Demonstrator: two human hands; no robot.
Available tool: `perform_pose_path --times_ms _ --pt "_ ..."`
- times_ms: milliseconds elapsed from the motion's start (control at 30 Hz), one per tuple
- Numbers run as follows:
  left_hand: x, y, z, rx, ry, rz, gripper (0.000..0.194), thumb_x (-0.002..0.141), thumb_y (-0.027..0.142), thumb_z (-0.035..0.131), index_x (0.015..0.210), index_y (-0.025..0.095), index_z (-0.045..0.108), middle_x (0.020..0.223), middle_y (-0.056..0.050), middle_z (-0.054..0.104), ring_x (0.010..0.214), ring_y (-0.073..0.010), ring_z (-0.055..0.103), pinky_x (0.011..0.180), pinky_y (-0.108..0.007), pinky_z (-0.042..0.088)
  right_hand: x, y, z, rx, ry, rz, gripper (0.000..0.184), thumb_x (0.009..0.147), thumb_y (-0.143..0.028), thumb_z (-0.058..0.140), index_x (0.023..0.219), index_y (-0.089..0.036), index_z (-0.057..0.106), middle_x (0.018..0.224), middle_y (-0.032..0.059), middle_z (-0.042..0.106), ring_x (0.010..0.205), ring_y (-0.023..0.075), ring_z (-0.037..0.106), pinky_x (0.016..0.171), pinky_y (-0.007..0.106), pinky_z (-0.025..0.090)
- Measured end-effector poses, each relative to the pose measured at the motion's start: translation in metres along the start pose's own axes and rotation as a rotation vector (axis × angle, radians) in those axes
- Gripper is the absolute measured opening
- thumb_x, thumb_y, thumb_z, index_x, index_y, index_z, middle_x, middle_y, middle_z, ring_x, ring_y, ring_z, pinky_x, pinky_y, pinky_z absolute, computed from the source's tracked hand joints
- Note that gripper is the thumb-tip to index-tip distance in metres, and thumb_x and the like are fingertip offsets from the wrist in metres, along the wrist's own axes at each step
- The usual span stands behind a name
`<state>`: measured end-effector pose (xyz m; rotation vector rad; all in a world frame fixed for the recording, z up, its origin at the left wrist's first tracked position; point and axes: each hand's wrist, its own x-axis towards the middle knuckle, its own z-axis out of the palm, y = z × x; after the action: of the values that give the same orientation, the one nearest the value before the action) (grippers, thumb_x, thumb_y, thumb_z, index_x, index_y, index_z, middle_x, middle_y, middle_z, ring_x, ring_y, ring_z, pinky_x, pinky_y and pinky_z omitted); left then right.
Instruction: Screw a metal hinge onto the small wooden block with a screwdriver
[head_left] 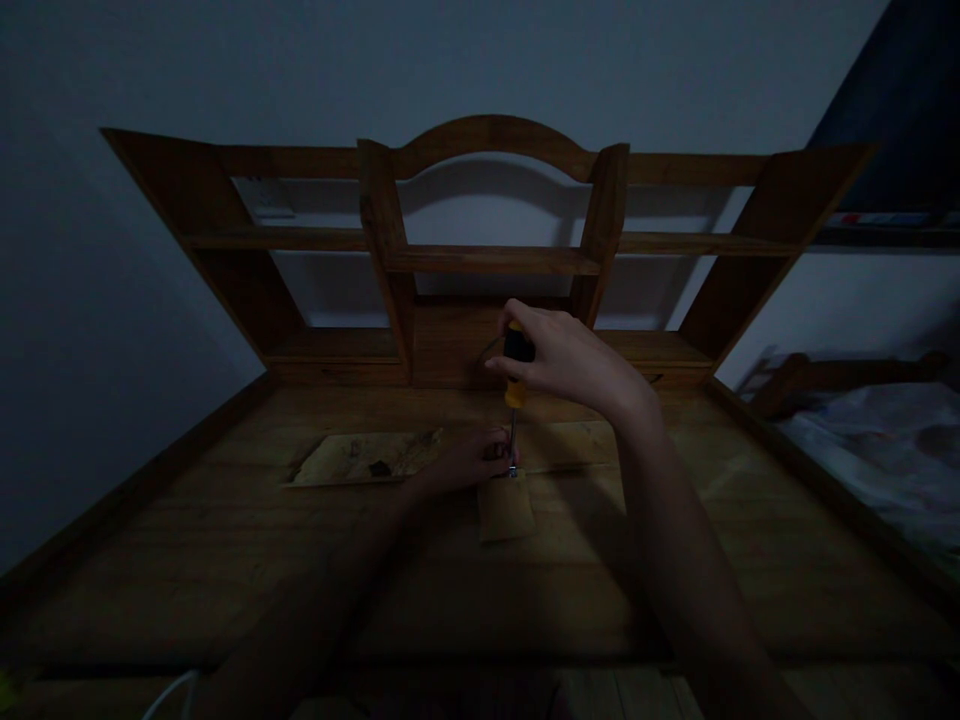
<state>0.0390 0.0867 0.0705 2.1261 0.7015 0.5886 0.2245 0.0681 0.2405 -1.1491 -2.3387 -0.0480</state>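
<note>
My right hand (559, 360) is wrapped round the black and yellow handle of a screwdriver (516, 372) held upright, its shaft pointing down. My left hand (474, 458) is pinched at the screwdriver's tip, right at the top edge of a small wooden block (505, 508) lying on the wooden desk (315, 560). What the left fingers pinch is too small and dark to make out. The scene is dim.
A flat wooden board (360, 457) lies on the desk left of the hands. A wooden hutch with shelves and an arched top (491, 135) stands at the back. A bed with light bedding (877, 440) is to the right. A white cable (172, 695) shows at the bottom left.
</note>
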Motion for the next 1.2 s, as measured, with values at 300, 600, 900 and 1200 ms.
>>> perform_pose_path --times_ms 300,600,900,1200 --pt "-0.0004 -0.0013 0.0007 0.058 0.007 -0.038 0.012 0.091 0.026 0.056 0.096 0.017 0.062 0.092 -0.002 0.063 0.083 -0.0159 0.057 0.075 -0.025 0.045 -0.0003 0.0004 0.0022 -0.038 0.032 -0.001 0.040 0.087 -0.049 0.066 0.113 -0.023 0.052 0.109 0.0072 0.067 0.099 0.0250 0.063 0.080 0.034 0.043" --pt "0.0006 -0.0002 0.0006 0.073 0.020 -0.028 0.011 0.090 0.024 0.058 0.095 0.016 0.064 0.088 -0.002 0.062 0.079 -0.0148 0.055 0.071 -0.025 0.044 -0.0009 -0.0016 -0.0035 -0.015 0.013 0.037 0.027 0.087 -0.036 0.060 0.111 -0.024 0.053 0.098 0.0043 0.068 0.092 0.0226 0.064 0.079 0.032 0.042" --pt "0.0007 -0.0053 0.0015 0.060 0.017 -0.045 0.016 0.090 0.030 0.057 0.096 0.016 0.064 0.089 -0.002 0.063 0.081 -0.0155 0.056 0.074 -0.025 0.045 -0.0008 -0.0018 0.0002 0.038 0.007 0.024 0.026 0.086 -0.033 0.057 0.110 -0.024 0.052 0.100 0.0048 0.067 0.093 0.0225 0.063 0.083 0.033 0.043" --pt "-0.0008 0.0010 -0.0012 0.048 -0.005 -0.031 0.019 0.094 0.033 0.056 0.098 0.016 0.063 0.091 -0.003 0.063 0.081 -0.0156 0.056 0.074 -0.026 0.044 0.0000 -0.0036 -0.0018 0.077 -0.012 -0.021 0.029 0.084 -0.027 0.058 0.111 -0.023 0.051 0.103 0.0048 0.066 0.096 0.0219 0.061 0.083 0.033 0.043"
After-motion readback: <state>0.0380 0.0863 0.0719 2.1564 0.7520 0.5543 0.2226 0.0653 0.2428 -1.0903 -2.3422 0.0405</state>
